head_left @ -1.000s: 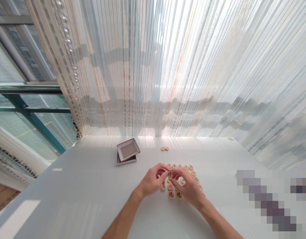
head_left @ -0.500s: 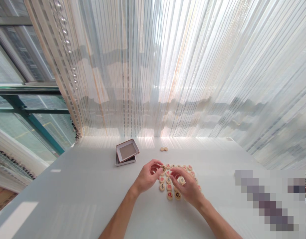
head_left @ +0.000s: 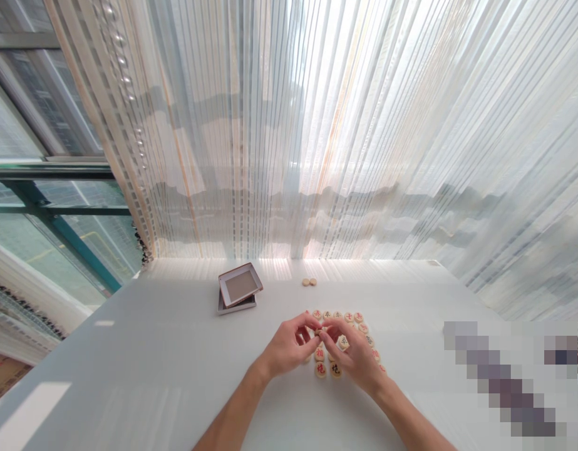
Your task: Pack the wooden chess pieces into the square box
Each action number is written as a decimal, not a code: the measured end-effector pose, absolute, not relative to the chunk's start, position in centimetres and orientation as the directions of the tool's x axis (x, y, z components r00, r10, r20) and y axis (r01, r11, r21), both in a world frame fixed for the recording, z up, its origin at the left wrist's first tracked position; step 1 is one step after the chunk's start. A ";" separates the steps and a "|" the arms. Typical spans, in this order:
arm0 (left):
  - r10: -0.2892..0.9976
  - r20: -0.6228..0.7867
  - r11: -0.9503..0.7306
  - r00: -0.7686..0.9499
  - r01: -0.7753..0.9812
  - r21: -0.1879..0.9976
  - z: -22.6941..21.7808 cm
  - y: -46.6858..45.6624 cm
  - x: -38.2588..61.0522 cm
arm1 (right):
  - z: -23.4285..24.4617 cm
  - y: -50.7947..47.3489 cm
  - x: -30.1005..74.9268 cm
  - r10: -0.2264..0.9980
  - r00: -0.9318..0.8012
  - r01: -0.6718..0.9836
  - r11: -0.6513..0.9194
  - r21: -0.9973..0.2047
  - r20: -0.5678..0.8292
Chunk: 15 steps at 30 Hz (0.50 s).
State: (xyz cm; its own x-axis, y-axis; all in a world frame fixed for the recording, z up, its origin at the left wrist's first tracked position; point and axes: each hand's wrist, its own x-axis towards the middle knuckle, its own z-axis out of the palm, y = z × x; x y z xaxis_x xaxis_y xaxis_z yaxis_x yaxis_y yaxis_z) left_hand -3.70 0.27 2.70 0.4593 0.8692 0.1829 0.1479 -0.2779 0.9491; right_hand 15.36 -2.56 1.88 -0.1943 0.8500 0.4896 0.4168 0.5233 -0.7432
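Observation:
Several round wooden Chinese chess pieces (head_left: 347,318) with red and black characters lie in rows on the white table (head_left: 152,369). My left hand (head_left: 289,346) and my right hand (head_left: 352,354) meet above the rows, fingertips pinched together on one chess piece (head_left: 319,330) between them. Both hands cover part of the rows. More pieces show below the fingers, such as one with a red character (head_left: 320,369).
A small open box with its lid askew (head_left: 239,288) sits to the far left of the pieces. Two plain wooden pieces (head_left: 309,282) lie apart near the sheer striped curtain (head_left: 317,125). A blurred patch covers the right table edge.
My hands parted slightly half a second ago over the rows; now they have come back together, pinching a piece between the fingertips, a little nearer to me.

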 end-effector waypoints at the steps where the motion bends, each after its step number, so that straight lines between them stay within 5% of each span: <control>1: 0.868 0.181 -0.277 0.463 0.146 0.950 2.7 0.2 -3.7 | 1.9 -2.6 15.3 0.852 -0.193 0.420 0.520 -0.744 0.486; 15: 0.918 0.147 -0.198 0.369 0.104 0.975 2.9 0.7 -3.9 | 2.0 -2.6 15.5 0.854 -0.237 0.451 0.519 -0.726 0.463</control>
State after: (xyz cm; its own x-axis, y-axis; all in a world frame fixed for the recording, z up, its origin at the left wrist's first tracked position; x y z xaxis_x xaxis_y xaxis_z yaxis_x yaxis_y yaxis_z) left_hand -3.86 0.68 2.90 0.3688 0.9178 0.1471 0.1037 -0.1979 0.9747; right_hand 15.48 -2.60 1.97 -0.2371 0.8541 0.4629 0.4513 0.5188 -0.7261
